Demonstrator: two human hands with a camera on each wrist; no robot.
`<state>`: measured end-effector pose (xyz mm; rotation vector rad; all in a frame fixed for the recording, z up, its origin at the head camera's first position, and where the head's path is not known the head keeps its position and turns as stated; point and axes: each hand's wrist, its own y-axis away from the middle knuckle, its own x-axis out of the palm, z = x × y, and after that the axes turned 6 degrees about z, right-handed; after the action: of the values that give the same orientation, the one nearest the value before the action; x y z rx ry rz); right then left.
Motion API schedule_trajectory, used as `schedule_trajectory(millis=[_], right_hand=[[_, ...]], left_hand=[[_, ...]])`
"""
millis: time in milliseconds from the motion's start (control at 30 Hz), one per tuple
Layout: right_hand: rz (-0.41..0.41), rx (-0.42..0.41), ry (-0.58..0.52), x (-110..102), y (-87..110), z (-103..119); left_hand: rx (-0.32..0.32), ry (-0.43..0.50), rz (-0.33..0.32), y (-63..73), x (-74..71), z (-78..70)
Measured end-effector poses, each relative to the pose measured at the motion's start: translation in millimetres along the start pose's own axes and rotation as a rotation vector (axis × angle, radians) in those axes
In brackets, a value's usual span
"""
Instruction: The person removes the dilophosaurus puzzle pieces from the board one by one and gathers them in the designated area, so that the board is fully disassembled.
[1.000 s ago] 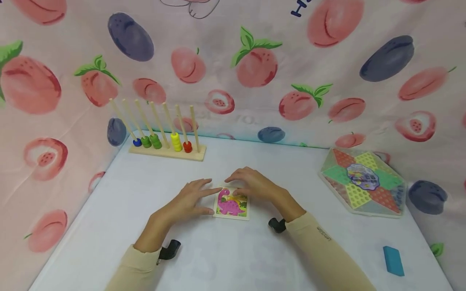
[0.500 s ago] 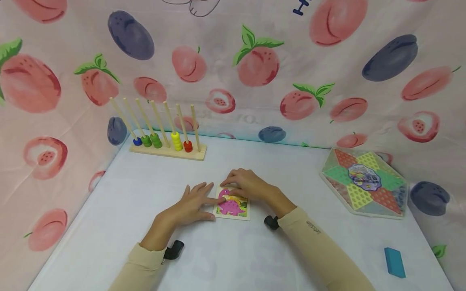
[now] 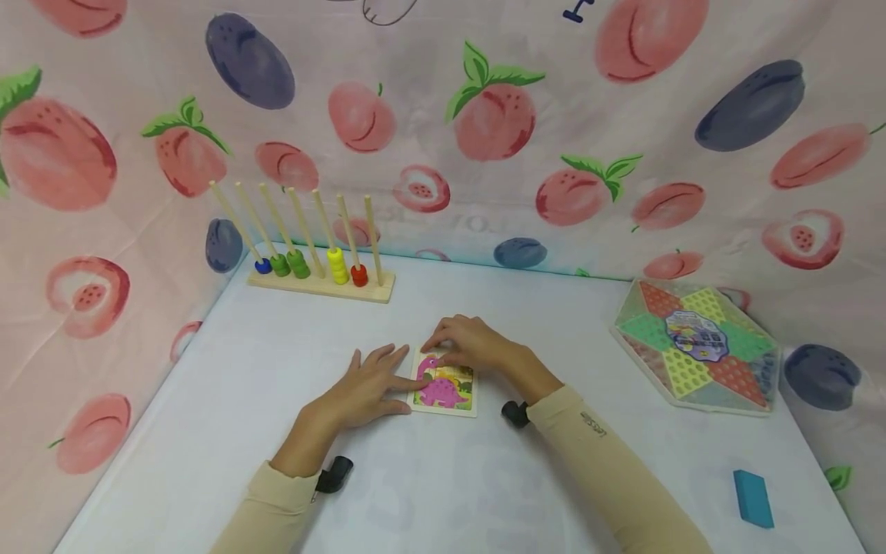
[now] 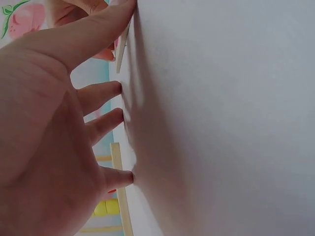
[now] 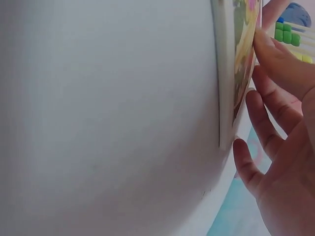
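A small square dinosaur jigsaw puzzle with a pale wooden border lies flat on the white table. My left hand is at its left side with the fingers spread. One of its fingers reaches onto the picture, and in the left wrist view the other fingertips rest on the tabletop. From the upper right my right hand bends over the puzzle. Its thumb touches the picture, while the other fingers lie along the far edge. Part of the puzzle's top is hidden beneath this hand.
A wooden bead-counting rack with upright pegs and coloured beads stands at the back left. On the right lies a hexagonal Chinese checkers box. A blue block is near the right front. Fruit-printed cloth hangs behind the table.
My left hand has shifted a little right, bringing a finger further onto the puzzle. My right hand has moved slightly left over its top. The puzzle stays nearly in place.
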<state>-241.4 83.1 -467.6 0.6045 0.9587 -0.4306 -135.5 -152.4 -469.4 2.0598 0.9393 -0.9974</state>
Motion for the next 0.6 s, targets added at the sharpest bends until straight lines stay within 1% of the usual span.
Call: schedule_trajectory(millis=[133, 267, 600], right_hand=[[-0.009, 0.009, -0.034, 1.4, -1.8, -0.1], [-0.008, 0.022, -0.07, 3.2, -3.4, 1.0], [-0.004, 0.044, -0.074, -0.3, -1.3, 7.7]], left_hand=[[-0.024, -0.007, 0.003, -2.5, -1.4, -2.3], [-0.038, -0.01, 0.006, -3.5, 0.2, -0.8], [-0.013, -0.01, -0.002, -4.7, 0.8, -0.8]])
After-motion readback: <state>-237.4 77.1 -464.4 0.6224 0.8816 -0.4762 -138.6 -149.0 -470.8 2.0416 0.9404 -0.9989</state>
